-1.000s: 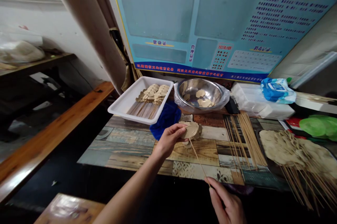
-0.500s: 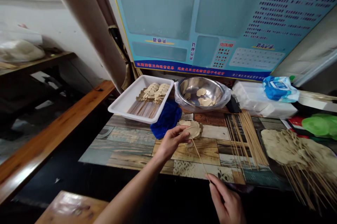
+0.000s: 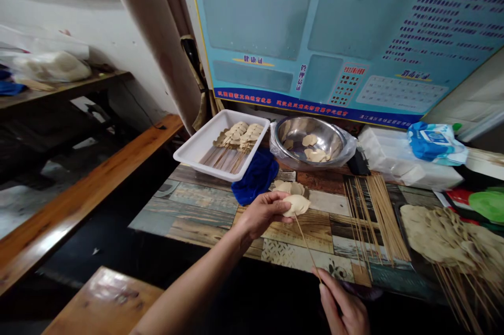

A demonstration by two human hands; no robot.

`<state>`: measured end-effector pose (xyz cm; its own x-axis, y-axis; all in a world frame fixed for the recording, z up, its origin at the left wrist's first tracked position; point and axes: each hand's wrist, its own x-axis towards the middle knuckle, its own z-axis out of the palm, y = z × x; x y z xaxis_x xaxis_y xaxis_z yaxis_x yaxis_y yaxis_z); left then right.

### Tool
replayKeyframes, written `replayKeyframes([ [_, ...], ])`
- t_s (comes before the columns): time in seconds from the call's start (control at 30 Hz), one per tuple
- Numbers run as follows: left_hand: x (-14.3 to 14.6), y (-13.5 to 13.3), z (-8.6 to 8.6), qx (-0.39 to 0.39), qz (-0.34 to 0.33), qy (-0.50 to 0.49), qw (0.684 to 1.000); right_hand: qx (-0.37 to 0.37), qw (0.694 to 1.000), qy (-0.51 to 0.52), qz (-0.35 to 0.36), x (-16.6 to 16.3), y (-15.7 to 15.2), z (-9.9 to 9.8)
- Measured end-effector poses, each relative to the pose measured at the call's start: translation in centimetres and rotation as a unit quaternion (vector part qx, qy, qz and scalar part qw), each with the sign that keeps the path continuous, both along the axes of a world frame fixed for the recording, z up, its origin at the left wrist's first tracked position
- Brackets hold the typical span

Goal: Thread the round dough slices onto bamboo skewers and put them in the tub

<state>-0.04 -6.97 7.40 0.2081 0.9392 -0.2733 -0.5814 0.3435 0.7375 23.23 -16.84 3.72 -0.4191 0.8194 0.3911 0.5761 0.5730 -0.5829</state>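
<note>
Pinched between thumb and fingers of my left hand (image 3: 270, 210) is a pale, thin, flat food slice (image 3: 297, 205). My right hand (image 3: 342, 301) grips the lower end of a thin wooden skewer (image 3: 309, 248), whose upper end meets the slice; whether it passes through I cannot tell. Just behind my left hand lies a small pile of similar slices (image 3: 289, 187) on the wood-patterned table (image 3: 189, 219). To the right are loose bare skewers (image 3: 388, 219). A dark tray at the far right holds a heap of skewered slices (image 3: 449, 238).
A white plastic tray (image 3: 189, 154) with skewered slices stands at the back left, beside a blue cloth (image 3: 255, 175). Behind my hands sits a steel bowl (image 3: 334, 140) with several slices. Wet wipes (image 3: 433, 140) rest on white packages (image 3: 401, 164). A wooden bench (image 3: 118, 167) runs along the left.
My left hand now holds a slice up in front of the pile, at the skewer's upper end. The whole view has shifted, moving things rightward in the picture.
</note>
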Motion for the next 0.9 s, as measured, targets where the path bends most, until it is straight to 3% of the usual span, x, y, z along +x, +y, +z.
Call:
replayKeyframes([
  [0.27,0.6,-0.5,0.0,0.003,-0.027,0.018,0.999,0.004,1.0,0.008,-0.015,-0.3,-0.1,-0.3],
  [0.5,1.3,-1.0,-0.2,0.08,0.065,0.112,0.988,-0.028,0.999,0.011,-0.012,-0.3,-0.3,-0.4],
  [0.6,1.6,-1.3,-0.4,0.082,0.071,0.104,0.989,-0.039,0.999,0.007,-0.019,-0.5,-0.3,-0.3],
  [0.8,3.7,-3.5,-2.7,0.03,-0.031,0.075,0.996,-0.039,0.997,0.028,-0.062,-1.5,-0.3,-0.8],
  [0.9,3.9,-4.0,-3.3,0.055,-0.069,0.141,0.986,-0.048,0.994,0.038,-0.095,-1.2,-0.2,-1.2],
])
